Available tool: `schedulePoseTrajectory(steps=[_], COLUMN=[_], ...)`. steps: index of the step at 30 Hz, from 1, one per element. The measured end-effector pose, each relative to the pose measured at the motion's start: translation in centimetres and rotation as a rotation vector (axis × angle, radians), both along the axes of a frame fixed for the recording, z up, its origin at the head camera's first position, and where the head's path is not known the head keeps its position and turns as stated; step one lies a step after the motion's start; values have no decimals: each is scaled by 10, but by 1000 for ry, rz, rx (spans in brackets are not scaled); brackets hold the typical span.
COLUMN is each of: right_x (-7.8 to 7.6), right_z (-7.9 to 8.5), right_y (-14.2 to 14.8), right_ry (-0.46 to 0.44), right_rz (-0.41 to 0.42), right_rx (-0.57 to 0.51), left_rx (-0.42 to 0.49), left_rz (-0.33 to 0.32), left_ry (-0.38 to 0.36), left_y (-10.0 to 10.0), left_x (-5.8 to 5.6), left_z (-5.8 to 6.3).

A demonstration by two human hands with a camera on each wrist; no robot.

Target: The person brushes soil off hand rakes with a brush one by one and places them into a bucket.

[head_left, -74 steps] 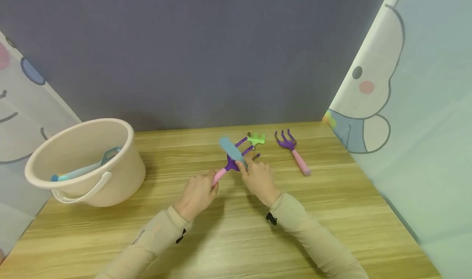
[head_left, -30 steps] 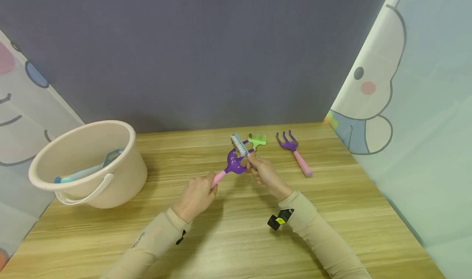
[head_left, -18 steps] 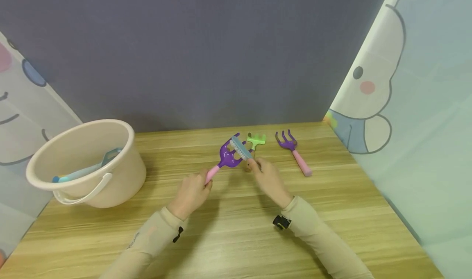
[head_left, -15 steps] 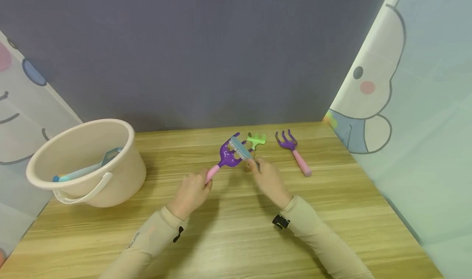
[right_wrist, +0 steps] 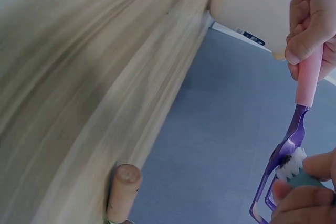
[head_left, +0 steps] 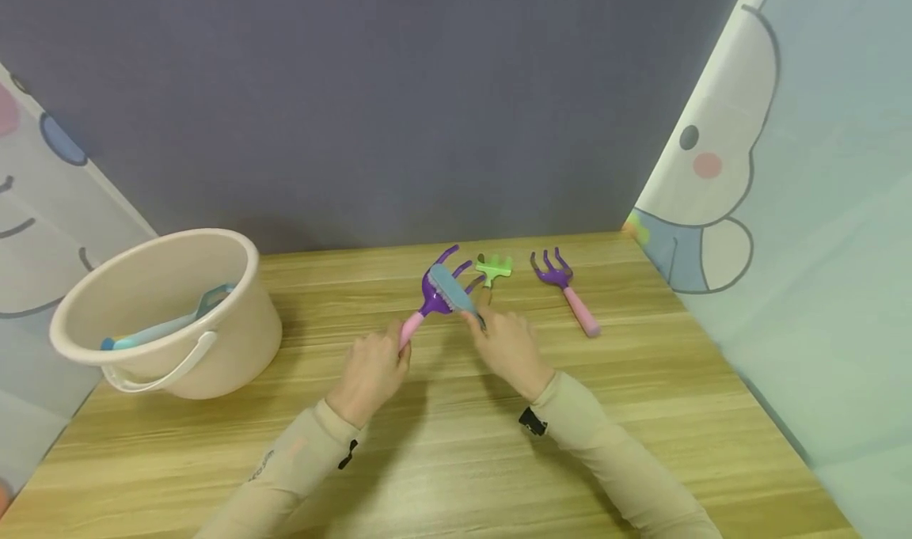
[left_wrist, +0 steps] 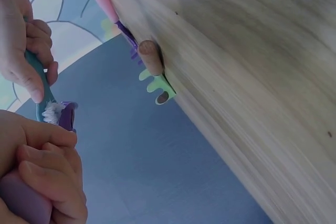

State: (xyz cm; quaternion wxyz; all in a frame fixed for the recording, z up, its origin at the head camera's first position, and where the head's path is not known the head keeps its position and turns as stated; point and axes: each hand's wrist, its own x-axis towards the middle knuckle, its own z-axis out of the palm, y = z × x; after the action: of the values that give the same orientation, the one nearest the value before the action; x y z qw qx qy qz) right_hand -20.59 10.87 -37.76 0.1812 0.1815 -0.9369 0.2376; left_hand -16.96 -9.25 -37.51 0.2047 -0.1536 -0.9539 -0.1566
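In the head view my left hand (head_left: 370, 369) grips the pink handle of a purple garden hand fork (head_left: 411, 329), held above the table with its tines pointing away. My right hand (head_left: 509, 351) holds a blue scrubbing brush (head_left: 450, 289), its white bristles facing down against the fork's purple head. From the right wrist view, the bristles (right_wrist: 294, 162) touch the purple metal and carry a dark smudge. In the left wrist view the brush (left_wrist: 38, 69) meets the fork's head beyond my left fingers. My right hand hides most of the brush handle.
A small green rake (head_left: 495, 268) with a wooden handle lies behind my right hand. To its right is a purple three-tined cultivator (head_left: 580, 311) with a pink handle. A cream bucket (head_left: 235, 357) at left holds a blue-handled tool (head_left: 160, 333). A grey panel (head_left: 427, 111) borders the table's back.
The brush has rolled from its side to bristles down and slid slightly left and toward me across the fork's head. The fork has tilted, its tines now showing beyond the brush. Both grips stay the same.
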Motion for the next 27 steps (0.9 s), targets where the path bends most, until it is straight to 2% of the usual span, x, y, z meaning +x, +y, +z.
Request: schedulePoseTrajectory(steps=[4,10,15,27], right_x=[-2,-6,-8,-11], right_z=[-2,-1,0,2], right_y=[2,9,13,17], right_ry=[-63,-261,-370,-346], right_rz=[42,61,55,9], right_rx=[-37,-210,-278,-278], left_rx=[-20,-16,-22,-27], left_rz=[-3,-16,-21,-36], left_ry=[12,-4,-13,-3], left_y=[-1,-3,-6,-9], left_x=[0,-1,-1,-1], left_z=[-2,-5,-8,-11])
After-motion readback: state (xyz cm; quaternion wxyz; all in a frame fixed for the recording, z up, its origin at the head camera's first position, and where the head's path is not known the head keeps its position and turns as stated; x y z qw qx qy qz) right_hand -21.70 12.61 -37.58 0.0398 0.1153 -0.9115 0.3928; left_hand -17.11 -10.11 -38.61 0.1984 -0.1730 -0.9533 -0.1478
